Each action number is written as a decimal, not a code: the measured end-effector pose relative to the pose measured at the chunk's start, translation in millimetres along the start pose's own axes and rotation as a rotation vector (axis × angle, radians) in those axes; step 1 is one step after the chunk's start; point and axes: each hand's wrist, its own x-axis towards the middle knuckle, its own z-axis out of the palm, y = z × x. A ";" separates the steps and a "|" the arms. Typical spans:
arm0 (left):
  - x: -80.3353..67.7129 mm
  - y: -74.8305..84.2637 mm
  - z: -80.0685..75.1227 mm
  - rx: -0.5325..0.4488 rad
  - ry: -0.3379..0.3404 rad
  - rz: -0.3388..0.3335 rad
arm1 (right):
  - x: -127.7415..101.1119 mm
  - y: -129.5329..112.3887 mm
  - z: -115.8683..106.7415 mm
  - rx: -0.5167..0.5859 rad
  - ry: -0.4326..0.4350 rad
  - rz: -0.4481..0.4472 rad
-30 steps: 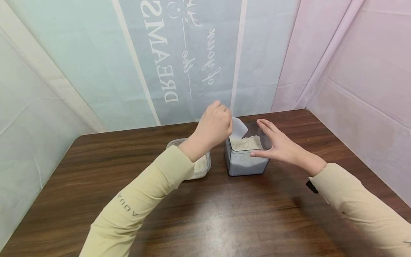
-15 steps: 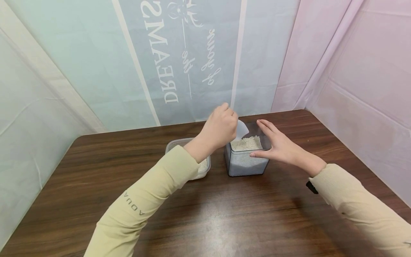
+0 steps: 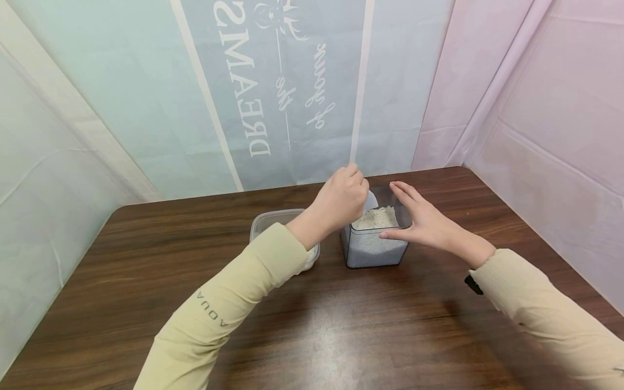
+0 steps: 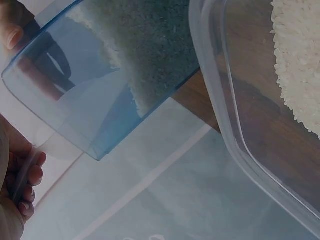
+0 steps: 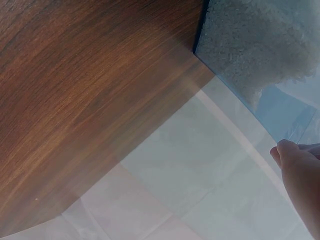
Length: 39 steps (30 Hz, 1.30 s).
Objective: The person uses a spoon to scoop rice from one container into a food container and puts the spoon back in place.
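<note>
My left hand (image 3: 341,196) grips the handle of a translucent white scoop (image 3: 371,201), also seen in the left wrist view, where the curled fingers (image 4: 35,175) wrap its handle. The scoop's bowl dips into a bluish clear bin (image 3: 375,254) of rice (image 3: 376,218), beside the heaped grains; how full it is cannot be seen. My right hand (image 3: 429,222) holds the bin across its right side, thumb at the near wall and fingers at the far rim. Under my left forearm stands a clear plastic tub (image 3: 260,222) with rice (image 4: 300,65) in it, partly hidden.
Both containers stand near the back of a dark wooden table (image 3: 380,325), a narrow gap between them. Behind the table hangs a printed fabric backdrop (image 3: 302,108), with a pinkish curtain (image 3: 551,108) on the right and a pale one (image 3: 53,151) on the left.
My left hand has moved right and slightly down with the scoop, whose bowl now shows less above the bin's rim. The right hand and both containers have stayed in place.
</note>
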 end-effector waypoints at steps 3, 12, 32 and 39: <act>0.3 1.4 0.8 0.021 -0.027 0.010 | 0.0 0.4 0.5 0.000 0.004 -0.010; 2.8 4.1 2.8 0.036 -0.071 0.075 | -0.4 0.6 1.1 -0.005 0.016 -0.028; -0.3 -1.5 15.3 -0.190 -0.142 0.049 | -0.5 0.5 0.7 -0.011 -0.004 0.006; 1.8 -3.9 16.6 -0.272 -0.173 0.043 | -0.4 -0.8 -0.8 -0.007 -0.008 -0.002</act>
